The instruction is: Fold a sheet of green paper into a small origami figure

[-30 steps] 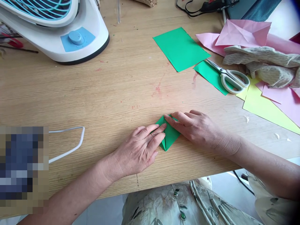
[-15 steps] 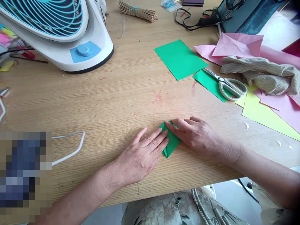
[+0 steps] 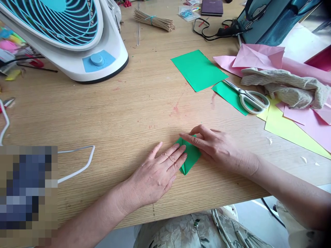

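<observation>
A small piece of folded green paper lies on the table near its front edge, a crease running down its length. My left hand rests flat, fingers stretched out, with the fingertips pressing on the paper's left part. At the upper right edge of the paper is my right hand. Its index finger reaches over the paper's top corner, and the other fingers are bent and partly hidden beneath the hand. Farther back lie a green paper sheet and scissors on a second green piece.
A white and blue fan stands at the back left. To the right are pink paper, a crumpled cloth and yellow paper. A bundle of thin sticks and a blue bag are at the back.
My right index finger has lifted and shifted slightly up at the paper's top corner. My left hand stays in place on the paper. The view has tilted up a little.
</observation>
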A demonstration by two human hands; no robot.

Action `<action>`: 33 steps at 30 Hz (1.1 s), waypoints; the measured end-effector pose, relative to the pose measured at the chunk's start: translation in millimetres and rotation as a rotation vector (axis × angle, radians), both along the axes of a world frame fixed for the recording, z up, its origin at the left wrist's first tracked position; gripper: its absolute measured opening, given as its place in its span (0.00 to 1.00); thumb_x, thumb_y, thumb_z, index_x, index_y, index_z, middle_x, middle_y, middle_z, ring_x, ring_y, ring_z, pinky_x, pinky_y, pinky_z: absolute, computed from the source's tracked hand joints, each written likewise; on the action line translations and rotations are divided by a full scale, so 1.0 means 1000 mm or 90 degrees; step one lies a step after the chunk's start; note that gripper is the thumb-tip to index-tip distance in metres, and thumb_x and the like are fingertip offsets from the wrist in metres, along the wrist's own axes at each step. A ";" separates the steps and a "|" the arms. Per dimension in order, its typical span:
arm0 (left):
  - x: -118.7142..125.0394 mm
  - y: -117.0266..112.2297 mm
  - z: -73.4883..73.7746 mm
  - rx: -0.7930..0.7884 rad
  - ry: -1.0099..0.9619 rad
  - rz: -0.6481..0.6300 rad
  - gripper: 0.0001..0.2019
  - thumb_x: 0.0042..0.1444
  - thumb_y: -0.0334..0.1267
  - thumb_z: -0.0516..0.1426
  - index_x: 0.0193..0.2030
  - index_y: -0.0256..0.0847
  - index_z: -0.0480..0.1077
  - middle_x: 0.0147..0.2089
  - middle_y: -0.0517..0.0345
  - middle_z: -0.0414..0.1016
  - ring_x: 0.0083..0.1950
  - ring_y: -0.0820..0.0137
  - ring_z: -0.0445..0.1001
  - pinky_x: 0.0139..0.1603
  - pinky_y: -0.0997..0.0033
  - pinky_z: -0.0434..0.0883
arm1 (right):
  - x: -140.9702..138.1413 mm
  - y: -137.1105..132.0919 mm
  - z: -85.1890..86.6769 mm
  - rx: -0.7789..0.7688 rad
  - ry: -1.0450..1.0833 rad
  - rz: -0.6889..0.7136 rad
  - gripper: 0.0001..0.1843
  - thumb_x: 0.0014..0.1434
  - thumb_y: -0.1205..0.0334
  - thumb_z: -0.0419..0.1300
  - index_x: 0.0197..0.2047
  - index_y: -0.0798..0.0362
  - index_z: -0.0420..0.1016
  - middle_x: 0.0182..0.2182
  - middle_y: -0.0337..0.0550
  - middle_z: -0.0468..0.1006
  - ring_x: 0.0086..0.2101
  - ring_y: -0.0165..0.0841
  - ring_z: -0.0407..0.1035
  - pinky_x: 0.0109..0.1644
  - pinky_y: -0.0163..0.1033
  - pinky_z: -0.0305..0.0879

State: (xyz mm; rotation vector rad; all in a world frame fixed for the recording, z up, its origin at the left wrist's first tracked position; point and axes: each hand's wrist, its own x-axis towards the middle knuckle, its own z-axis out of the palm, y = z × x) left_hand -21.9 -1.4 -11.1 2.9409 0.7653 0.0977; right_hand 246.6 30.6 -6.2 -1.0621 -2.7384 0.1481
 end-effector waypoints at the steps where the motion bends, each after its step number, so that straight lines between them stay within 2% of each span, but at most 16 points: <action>1: 0.000 0.000 0.000 0.001 -0.001 0.001 0.26 0.72 0.36 0.46 0.74 0.32 0.55 0.78 0.44 0.53 0.78 0.57 0.54 0.76 0.43 0.48 | -0.001 0.000 0.000 0.012 -0.017 0.004 0.26 0.71 0.69 0.48 0.70 0.55 0.63 0.49 0.55 0.74 0.35 0.35 0.73 0.37 0.41 0.72; 5: 0.000 -0.001 -0.001 0.008 -0.015 -0.003 0.27 0.71 0.37 0.48 0.74 0.31 0.55 0.77 0.44 0.55 0.78 0.57 0.54 0.77 0.43 0.45 | -0.003 0.000 0.000 0.027 -0.052 0.019 0.26 0.70 0.69 0.50 0.69 0.55 0.65 0.49 0.55 0.74 0.35 0.35 0.73 0.37 0.42 0.72; 11: 0.000 -0.001 -0.002 0.008 -0.019 -0.003 0.26 0.72 0.37 0.46 0.74 0.31 0.55 0.77 0.44 0.55 0.78 0.58 0.54 0.77 0.43 0.43 | -0.003 0.000 -0.005 0.045 -0.030 0.013 0.23 0.71 0.67 0.49 0.66 0.58 0.69 0.50 0.56 0.74 0.37 0.35 0.72 0.40 0.41 0.71; 21: -0.001 -0.001 -0.002 0.018 -0.021 -0.006 0.27 0.71 0.38 0.47 0.74 0.31 0.56 0.77 0.43 0.55 0.78 0.58 0.54 0.78 0.45 0.43 | -0.002 0.000 -0.008 0.048 -0.055 0.011 0.24 0.72 0.65 0.50 0.68 0.57 0.67 0.49 0.55 0.74 0.35 0.34 0.71 0.40 0.41 0.69; 26: -0.002 -0.001 -0.004 0.016 -0.024 -0.016 0.27 0.71 0.37 0.48 0.74 0.30 0.56 0.77 0.44 0.54 0.78 0.57 0.53 0.78 0.46 0.38 | -0.003 0.000 -0.008 0.046 -0.069 0.002 0.24 0.72 0.65 0.50 0.68 0.55 0.67 0.48 0.54 0.74 0.33 0.34 0.70 0.38 0.41 0.69; 29: -0.001 -0.001 -0.004 0.014 -0.021 -0.016 0.27 0.71 0.36 0.48 0.74 0.29 0.56 0.77 0.43 0.54 0.78 0.57 0.53 0.78 0.46 0.39 | -0.002 0.001 -0.006 0.007 -0.021 0.001 0.23 0.72 0.67 0.49 0.67 0.55 0.68 0.50 0.55 0.74 0.36 0.35 0.73 0.41 0.42 0.72; 33: 0.000 -0.001 -0.002 0.013 -0.021 -0.011 0.26 0.71 0.36 0.47 0.73 0.30 0.56 0.77 0.42 0.54 0.78 0.57 0.54 0.77 0.45 0.44 | 0.003 0.004 -0.004 -0.134 0.132 -0.035 0.25 0.72 0.68 0.49 0.69 0.54 0.64 0.54 0.55 0.73 0.45 0.37 0.75 0.48 0.42 0.74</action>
